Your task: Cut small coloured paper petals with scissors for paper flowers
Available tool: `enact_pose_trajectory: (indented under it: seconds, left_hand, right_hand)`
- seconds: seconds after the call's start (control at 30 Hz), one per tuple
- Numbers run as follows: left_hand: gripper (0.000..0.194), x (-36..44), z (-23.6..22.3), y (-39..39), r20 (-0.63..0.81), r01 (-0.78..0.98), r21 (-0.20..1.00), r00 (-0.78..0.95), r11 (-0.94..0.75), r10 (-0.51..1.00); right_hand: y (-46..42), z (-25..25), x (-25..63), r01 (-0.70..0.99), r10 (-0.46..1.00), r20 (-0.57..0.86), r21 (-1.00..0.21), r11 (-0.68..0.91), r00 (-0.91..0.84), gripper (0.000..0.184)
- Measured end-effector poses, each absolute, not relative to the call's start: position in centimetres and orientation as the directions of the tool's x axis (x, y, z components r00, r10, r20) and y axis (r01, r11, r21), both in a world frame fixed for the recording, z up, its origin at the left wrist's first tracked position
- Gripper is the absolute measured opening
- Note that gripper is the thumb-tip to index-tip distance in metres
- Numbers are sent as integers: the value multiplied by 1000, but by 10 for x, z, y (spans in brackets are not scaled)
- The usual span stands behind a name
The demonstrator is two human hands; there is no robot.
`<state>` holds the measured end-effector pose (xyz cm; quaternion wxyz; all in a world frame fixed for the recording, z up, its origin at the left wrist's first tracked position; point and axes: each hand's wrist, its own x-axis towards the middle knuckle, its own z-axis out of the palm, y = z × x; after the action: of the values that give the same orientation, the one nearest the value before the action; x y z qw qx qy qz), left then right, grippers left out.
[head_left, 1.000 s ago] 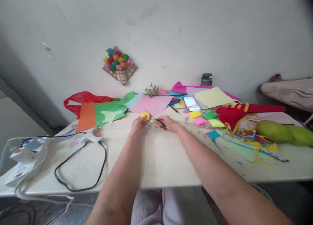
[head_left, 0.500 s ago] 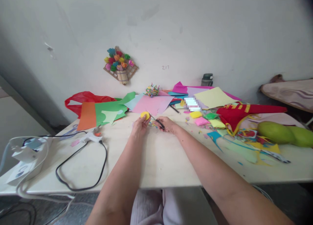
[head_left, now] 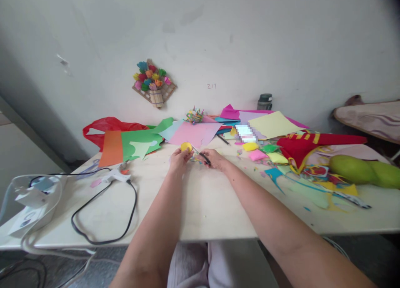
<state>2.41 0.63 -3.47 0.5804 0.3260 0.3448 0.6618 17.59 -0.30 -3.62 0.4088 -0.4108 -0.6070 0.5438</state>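
Observation:
My left hand (head_left: 181, 158) pinches a small round piece of yellow paper (head_left: 186, 146) by its lower edge. In my right hand (head_left: 213, 159) is a pair of scissors (head_left: 204, 157), black at the handles, its blades pointing up and left to the paper's right edge. Whether the blades touch the paper is too small to tell. Both hands are just above the table, over scattered paper bits. Behind them lies a pink sheet (head_left: 193, 133). A black pen or pencil (head_left: 223, 140) lies beyond my right hand.
Left on the table (head_left: 156, 213) are green paper (head_left: 140, 142), an orange sheet (head_left: 111, 148), a power strip (head_left: 43, 196) and a black cable (head_left: 134, 209). To the right are small coloured packets (head_left: 258, 155), red cloth (head_left: 296, 150), paper scraps and green fruit (head_left: 350, 169). A bottle (head_left: 264, 101) stands behind.
The yellow piece has turned and tipped slightly in my left hand, showing more of its round face. My right hand and the scissors have barely moved.

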Motion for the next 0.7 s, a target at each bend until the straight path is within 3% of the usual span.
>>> enact_pose_trajectory:
  seconds: [0.37, 0.7]
  left_hand:
    - [21, 15, -34, 7, 141, -320, 936, -38, -146, 989]
    - [33, 14, -34, 6, 143, -336, 927, -93, -166, 985]
  right_hand:
    - [-13, -22, 183, 83, 947, -9, -996, 19, -322, 17]
    - [-12, -24, 189, 149, 893, -17, -987, 56, -449, 21]
